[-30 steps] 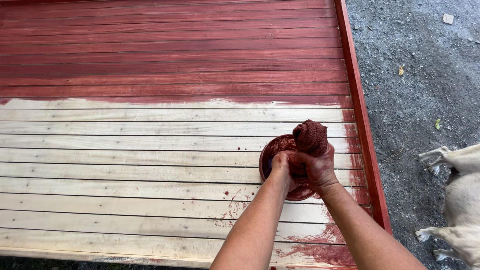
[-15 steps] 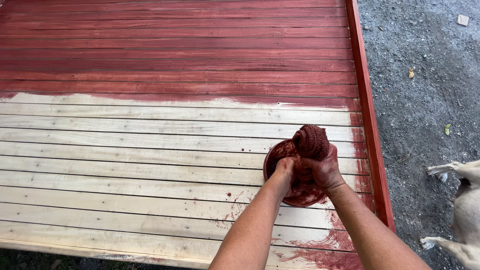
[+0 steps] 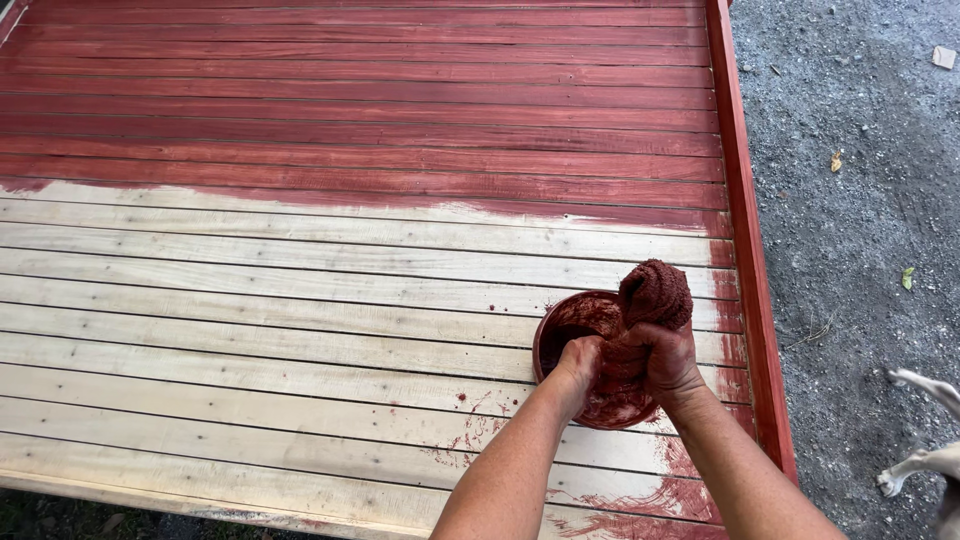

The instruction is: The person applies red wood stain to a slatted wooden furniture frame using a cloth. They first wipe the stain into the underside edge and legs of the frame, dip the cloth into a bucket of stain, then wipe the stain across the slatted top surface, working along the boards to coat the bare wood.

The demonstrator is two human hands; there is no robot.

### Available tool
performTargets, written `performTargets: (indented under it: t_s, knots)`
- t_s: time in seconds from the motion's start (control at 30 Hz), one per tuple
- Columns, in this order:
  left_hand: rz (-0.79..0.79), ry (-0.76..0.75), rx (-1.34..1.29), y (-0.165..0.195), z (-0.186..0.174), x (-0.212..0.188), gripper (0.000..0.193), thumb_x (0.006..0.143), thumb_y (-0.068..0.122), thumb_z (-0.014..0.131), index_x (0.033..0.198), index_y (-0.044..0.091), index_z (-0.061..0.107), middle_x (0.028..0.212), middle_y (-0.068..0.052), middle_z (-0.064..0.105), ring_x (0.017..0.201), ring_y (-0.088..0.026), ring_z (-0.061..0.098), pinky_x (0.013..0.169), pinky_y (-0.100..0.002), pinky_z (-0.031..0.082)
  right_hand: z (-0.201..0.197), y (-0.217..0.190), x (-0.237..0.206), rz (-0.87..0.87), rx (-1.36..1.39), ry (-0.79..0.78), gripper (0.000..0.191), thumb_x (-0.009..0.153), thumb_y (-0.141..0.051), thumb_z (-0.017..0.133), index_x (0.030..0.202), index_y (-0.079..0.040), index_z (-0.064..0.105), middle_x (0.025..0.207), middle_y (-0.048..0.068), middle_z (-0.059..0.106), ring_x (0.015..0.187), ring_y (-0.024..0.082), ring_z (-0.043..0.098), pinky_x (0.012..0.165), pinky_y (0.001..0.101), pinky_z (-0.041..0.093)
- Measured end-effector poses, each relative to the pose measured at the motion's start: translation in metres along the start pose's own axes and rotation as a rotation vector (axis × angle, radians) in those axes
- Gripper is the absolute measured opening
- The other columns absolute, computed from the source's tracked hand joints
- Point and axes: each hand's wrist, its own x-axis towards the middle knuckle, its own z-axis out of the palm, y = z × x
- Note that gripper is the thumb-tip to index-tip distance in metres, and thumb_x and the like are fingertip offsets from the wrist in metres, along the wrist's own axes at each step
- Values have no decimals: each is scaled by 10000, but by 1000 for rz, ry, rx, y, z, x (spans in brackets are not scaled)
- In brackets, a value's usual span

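Both hands (image 3: 625,365) — stained rag (image 3: 655,293) over bowl (image 3: 560,325)

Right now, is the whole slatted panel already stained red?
No, only the far part of the wooden panel is red; the near slats are bare wood.

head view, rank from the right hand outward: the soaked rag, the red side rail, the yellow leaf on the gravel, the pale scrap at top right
1. soaked rag: held in the right hand, over the bowl.
2. red side rail: just right of the hand.
3. yellow leaf: on the gravel, up and right.
4. pale scrap: far top right corner.
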Motion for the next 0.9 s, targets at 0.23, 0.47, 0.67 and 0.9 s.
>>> performTargets:
  t_s: [0.23, 0.47, 0.67, 0.9]
  knots:
    - [57, 170, -137, 10, 15, 11, 471, 1061, 419, 476, 1346, 53, 554, 1326, -161, 629, 1181, -264, 574, 1071, -438, 477, -6, 7, -7, 141, 2, 43, 326, 793, 12, 656, 1118, 4, 639, 976, 77, 684, 870, 212, 650, 803, 368, 567]
    - [-122, 32, 56, 56, -9, 5, 594, 905, 255, 488, 1488, 146, 515, 1104, -237, 713, 890, -283, 587, 992, -411, 518, -15, 3, -5, 95, 93, -19, 438, 785, -4, 633, 1220, -26, 596, 1085, 67, 692, 976, 193, 677, 919, 368, 573]
    - [96, -118, 333, 88, 16, 14, 917, 709, 82, 853, 1456, 123, 322, 1404, -99, 555, 1256, -262, 582, 1121, -403, 494, -37, 27, 6, 198, -102, -81, 404, 825, -17, 592, 1227, -2, 630, 1077, 79, 709, 925, 176, 667, 858, 347, 557]
    - [-204, 121, -397, 69, -1, 20, 689, 827, 372, 634, 1446, 128, 456, 1390, -110, 552, 1324, -312, 500, 1104, -516, 374, -45, 40, 0, 381, -905, -80, 535, 870, -60, 520, 1390, -104, 636, 1000, 96, 691, 851, 235, 668, 805, 385, 567]
